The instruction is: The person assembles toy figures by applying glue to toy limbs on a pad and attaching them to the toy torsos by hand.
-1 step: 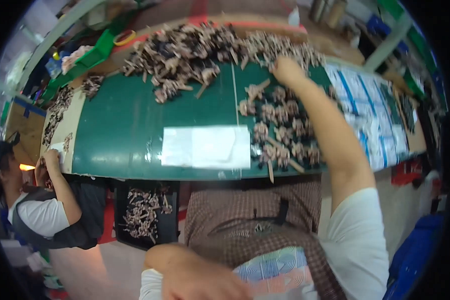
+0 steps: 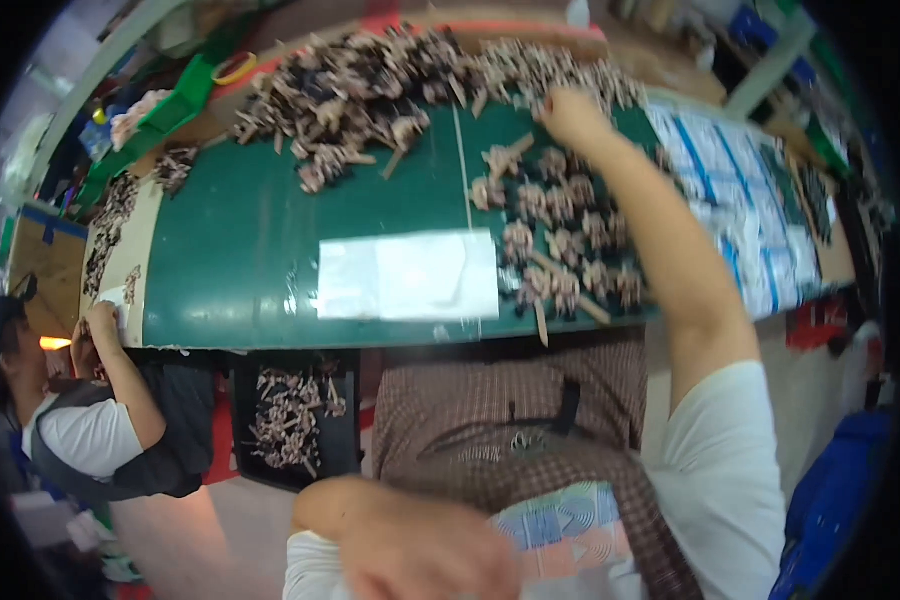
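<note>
My right hand (image 2: 575, 118) is stretched far across the green table, at the near edge of a heap of small pale brown pieces (image 2: 545, 68). Its fingers are curled together, and what they hold, if anything, is too small to make out. Under that forearm lie rows of small brown and dark figures (image 2: 565, 245), some with flat light sticks poking out. My left hand (image 2: 435, 555) is low before my chest, away from the table; motion blurs its fingers, so its grip cannot be read.
A larger heap of brown and dark figures (image 2: 350, 95) covers the table's far middle. White sheets (image 2: 405, 278) lie near the front edge, with blue-and-white packages (image 2: 735, 200) to the right. A black bin of pieces (image 2: 295, 420) stands below. At left, a co-worker (image 2: 95, 420) handles something small.
The view has tilted slightly, so the table sits a little higher in it. My left hand has shifted a little to the right; my right hand stays by the small pieces.
</note>
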Demonstrator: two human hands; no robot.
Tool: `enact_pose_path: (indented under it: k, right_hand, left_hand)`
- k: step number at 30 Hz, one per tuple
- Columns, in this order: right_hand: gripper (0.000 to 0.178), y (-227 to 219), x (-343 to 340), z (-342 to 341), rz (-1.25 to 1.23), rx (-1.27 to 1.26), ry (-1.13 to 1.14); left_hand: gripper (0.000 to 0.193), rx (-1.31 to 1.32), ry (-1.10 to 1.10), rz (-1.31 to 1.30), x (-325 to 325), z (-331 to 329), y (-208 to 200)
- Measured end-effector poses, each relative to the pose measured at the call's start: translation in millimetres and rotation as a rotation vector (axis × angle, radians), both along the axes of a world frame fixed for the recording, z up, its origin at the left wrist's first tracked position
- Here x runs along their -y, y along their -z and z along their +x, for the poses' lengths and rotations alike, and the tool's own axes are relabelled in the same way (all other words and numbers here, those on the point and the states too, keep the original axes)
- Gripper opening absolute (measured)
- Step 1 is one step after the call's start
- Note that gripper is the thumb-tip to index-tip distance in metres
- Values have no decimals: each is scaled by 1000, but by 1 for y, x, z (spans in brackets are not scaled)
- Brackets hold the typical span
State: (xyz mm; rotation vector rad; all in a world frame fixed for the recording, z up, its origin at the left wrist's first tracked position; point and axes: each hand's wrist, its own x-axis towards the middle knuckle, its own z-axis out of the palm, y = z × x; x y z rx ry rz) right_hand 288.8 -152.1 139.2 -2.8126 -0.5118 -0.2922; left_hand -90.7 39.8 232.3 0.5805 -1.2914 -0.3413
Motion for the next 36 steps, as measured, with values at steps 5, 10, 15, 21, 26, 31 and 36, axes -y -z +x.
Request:
enact_pose_path:
  k: [5, 10, 15, 21, 26, 31, 36]
  right_hand:
    - [31, -46, 13, -96, 731, -115, -159]
    - [10, -24, 61, -240, 1134, -332, -66]
    - [7, 0, 101, -305, 1197, -368, -18]
    - [9, 13, 116, -297, 1227, -420, -8]
    - [11, 22, 96, -285, 1254, -399, -9]
    - [14, 16, 83, -279, 1257, -337, 10]
    - [15, 16, 79, -280, 1235, -352, 49]
  left_hand:
    - [25, 308, -1354, 896, 8, 24, 45]
    - [68, 420, -1489, 1291, 22, 66, 83]
    - [66, 607, -1361, 1324, 22, 86, 91]
    - [65, 732, -1234, 1358, 19, 108, 83]
    - [58, 580, -1152, 1450, 16, 115, 75]
    - [60, 356, -1353, 1338, 14, 96, 77]
    - [61, 82, -1437, 1123, 15, 80, 94]
